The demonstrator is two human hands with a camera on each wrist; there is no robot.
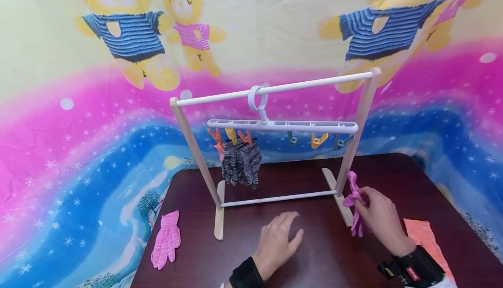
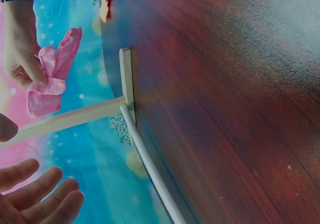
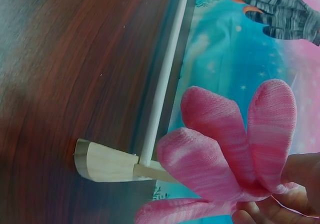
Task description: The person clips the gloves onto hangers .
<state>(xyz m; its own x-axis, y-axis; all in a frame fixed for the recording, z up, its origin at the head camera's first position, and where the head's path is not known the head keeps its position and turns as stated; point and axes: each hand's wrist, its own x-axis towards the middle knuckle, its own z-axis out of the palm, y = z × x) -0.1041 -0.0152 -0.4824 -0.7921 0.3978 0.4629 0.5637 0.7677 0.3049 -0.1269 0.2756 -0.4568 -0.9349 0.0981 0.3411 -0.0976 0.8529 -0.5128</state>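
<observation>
My right hand [image 1: 379,213] pinches a pink knit glove [image 3: 220,149] beside the right post of a small drying rack [image 1: 188,148]; the glove's fingers splay out in the right wrist view. My left hand [image 1: 277,240] hovers over the table in front of the rack, fingers loosely bent and holding nothing. From the rack's top bar hangs a white clip hanger [image 1: 283,125]. A grey striped glove [image 1: 241,161] hangs from its left side, held by a yellow clothespin [image 1: 231,136] and an orange clothespin [image 1: 245,137]. Something orange-pink shows behind that glove.
Another pink glove [image 1: 167,240] lies on the dark table [image 1: 291,178] at the left. An orange knit piece [image 1: 428,240] lies at the right edge, partly behind my right forearm. Several clothespins, one of them yellow [image 1: 318,140], hang on the hanger's right side.
</observation>
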